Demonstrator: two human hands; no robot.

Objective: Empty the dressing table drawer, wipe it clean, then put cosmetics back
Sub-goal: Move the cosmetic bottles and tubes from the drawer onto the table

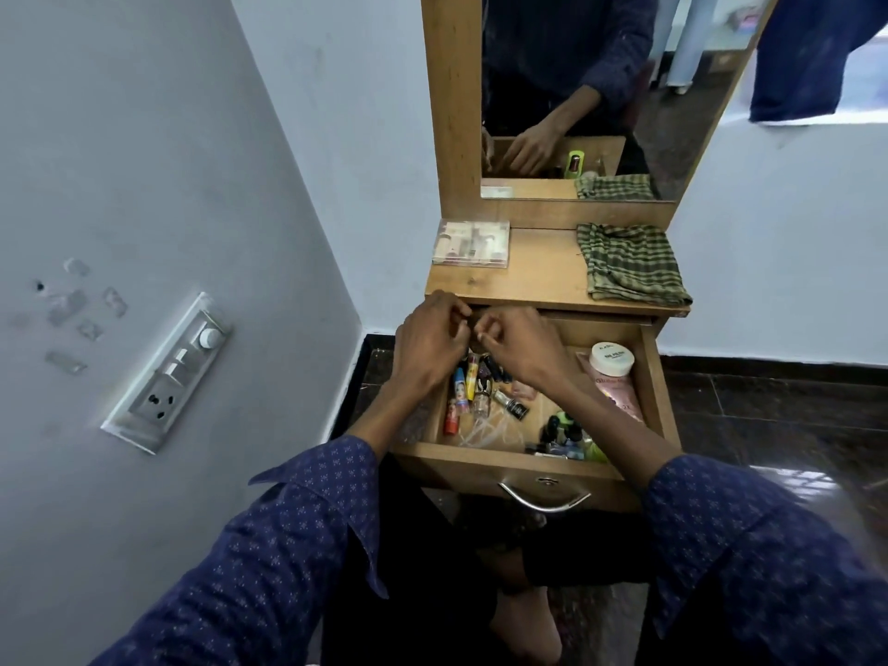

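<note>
Sleeves [298, 545] frame the open drawer [504, 466]. Left hand [427, 343] and right hand [524, 346] curl at its back, fingers bent; whether either grip holds anything I cannot tell. Loose bottles [463, 394] could topple (they lie crowded). Up on the surface [543, 276]: clear box [471, 243], checked cloth [632, 264], by pale walls.

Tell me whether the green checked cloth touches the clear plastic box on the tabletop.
Apart. The head view shows bare wood between the green checked cloth and the clear plastic box.
</note>
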